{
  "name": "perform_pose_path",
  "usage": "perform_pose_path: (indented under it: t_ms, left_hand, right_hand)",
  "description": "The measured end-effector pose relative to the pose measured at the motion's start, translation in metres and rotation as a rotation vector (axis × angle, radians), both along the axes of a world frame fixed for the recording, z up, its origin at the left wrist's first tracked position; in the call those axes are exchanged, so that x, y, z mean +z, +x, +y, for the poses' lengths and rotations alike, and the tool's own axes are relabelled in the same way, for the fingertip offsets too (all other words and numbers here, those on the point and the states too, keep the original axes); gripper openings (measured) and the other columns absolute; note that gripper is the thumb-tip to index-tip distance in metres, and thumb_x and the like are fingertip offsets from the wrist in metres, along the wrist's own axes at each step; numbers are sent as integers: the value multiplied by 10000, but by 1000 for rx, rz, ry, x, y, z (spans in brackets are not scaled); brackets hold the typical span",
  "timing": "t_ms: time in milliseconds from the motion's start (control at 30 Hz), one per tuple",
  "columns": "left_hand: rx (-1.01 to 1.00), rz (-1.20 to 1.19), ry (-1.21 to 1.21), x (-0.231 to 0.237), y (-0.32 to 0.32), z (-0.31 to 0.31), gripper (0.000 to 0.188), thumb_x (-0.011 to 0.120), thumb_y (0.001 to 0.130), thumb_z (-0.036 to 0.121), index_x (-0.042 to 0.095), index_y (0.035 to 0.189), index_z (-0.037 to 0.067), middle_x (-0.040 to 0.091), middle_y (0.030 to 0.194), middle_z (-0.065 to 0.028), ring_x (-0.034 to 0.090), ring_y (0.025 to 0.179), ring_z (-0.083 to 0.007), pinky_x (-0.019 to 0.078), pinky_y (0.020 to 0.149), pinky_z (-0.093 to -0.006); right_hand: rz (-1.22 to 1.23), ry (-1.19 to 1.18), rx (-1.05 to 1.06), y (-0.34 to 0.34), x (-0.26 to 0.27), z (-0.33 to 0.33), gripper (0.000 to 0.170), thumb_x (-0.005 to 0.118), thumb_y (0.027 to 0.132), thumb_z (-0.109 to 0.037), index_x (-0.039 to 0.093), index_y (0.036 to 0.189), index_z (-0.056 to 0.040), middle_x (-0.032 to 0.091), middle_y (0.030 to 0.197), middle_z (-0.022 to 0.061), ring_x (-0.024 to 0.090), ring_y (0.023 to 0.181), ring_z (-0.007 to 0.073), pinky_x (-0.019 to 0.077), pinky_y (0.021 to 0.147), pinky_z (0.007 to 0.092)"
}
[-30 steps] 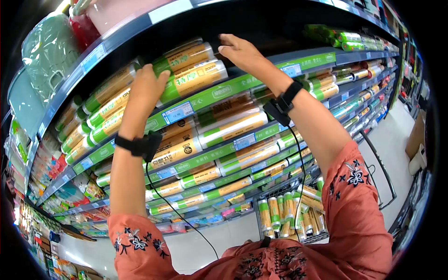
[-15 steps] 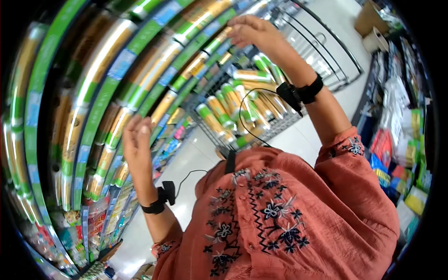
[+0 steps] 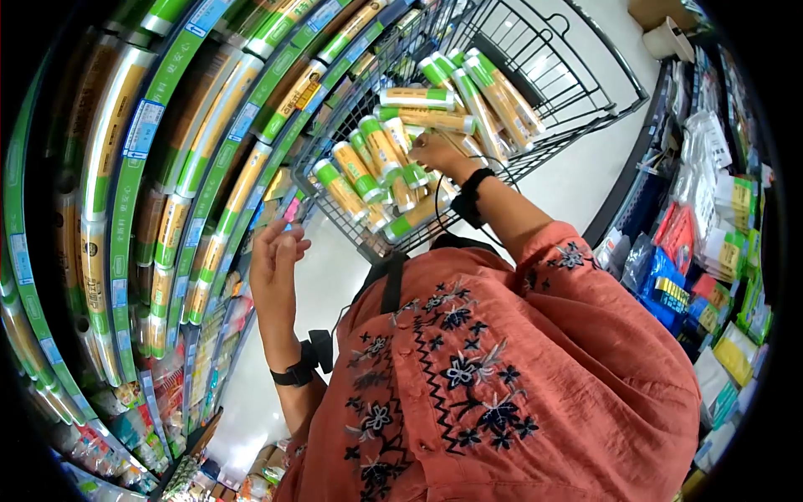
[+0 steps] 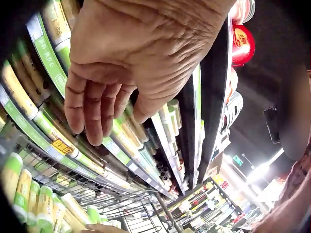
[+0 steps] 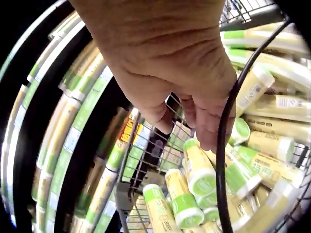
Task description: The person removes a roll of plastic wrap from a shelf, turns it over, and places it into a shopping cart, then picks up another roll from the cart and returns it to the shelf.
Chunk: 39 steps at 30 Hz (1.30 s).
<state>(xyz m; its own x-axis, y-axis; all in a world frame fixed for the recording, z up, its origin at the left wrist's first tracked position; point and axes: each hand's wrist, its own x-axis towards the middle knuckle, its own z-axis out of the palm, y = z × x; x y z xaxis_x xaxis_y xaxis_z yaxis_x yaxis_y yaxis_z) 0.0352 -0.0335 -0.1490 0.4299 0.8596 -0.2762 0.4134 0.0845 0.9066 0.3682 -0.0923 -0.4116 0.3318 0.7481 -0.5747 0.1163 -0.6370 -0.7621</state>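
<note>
In the head view the right hand [image 3: 442, 156] is over the rolls in the wire cart, its fingers at the green-and-tan rolls [image 3: 381, 147]. The right wrist view shows that hand [image 5: 170, 63] above several rolls [image 5: 199, 167] with its fingers bent loosely; whether it touches one I cannot tell. The left hand [image 3: 278, 259] hangs in the air between the shelves and the cart, fingers loosely bent. Nothing is in the left hand [image 4: 131, 58] in the left wrist view, where shelved rolls [image 4: 56, 136] lie behind it.
Shelves of similar rolls [image 3: 104, 142] with green label strips [image 3: 134, 167] run along the left. The cart's wire rim [image 3: 615, 50] reaches the upper right. Packaged goods [image 3: 669, 276] stand at the right, and pale floor [image 3: 318, 289] shows below the cart.
The view has swung from the upper shelf down to the cart. The left hand has left the shelf rolls, and the right hand has moved down to the rolls in the cart.
</note>
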Motion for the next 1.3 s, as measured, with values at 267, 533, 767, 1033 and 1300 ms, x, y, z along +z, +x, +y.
perform_pose_path:
  t_ms: [267,533,767,1033,1300]
  left_hand:
    - [89,126,-23,7,-10,-25,497,566,1050,365,530,1339,-38,681,1130,-172,682,983,-215,545,877,-335]
    - [91,158,-126,-8,-19,-34,475,592,1041,348,549,1327,-29,683,1136,-159,692,984,-213,544,854,-320]
    - [101,208,-168,-14,-32,-25,498,588,1036,365,548,1326,-38,685,1132,-158,695,989,-213,545,859,-322]
    - [16,52,-166,-55,-34,24,421,580,1040,293,566,1311,-28,677,1161,-149,690,988,-210,549,821,-314]
    - [49,-62,-86,-54,8,66,581,556,1029,435,514,1388,-20,620,1233,-164,649,1089,-240,545,851,-345]
  right_hand:
    - [-189,-131,63,-51,-64,41,603,722,816,-328,538,1241,58,680,1137,295,659,1118,409,544,910,435]
    - [-83,-187,82,-70,-79,46,688,798,818,-323,483,1288,68,643,1217,254,636,1147,367,514,932,433]
    - [70,-193,-25,-68,-85,60,601,755,846,-366,561,1222,60,655,974,182,643,813,282,547,722,398]
    - [413,80,-66,-11,43,30,532,618,913,-517,661,1042,-3,595,786,50,591,615,152,518,556,281]
    - [621,144,62,6,154,-13,606,556,952,-496,594,1246,33,660,871,94,639,682,171,586,673,320]
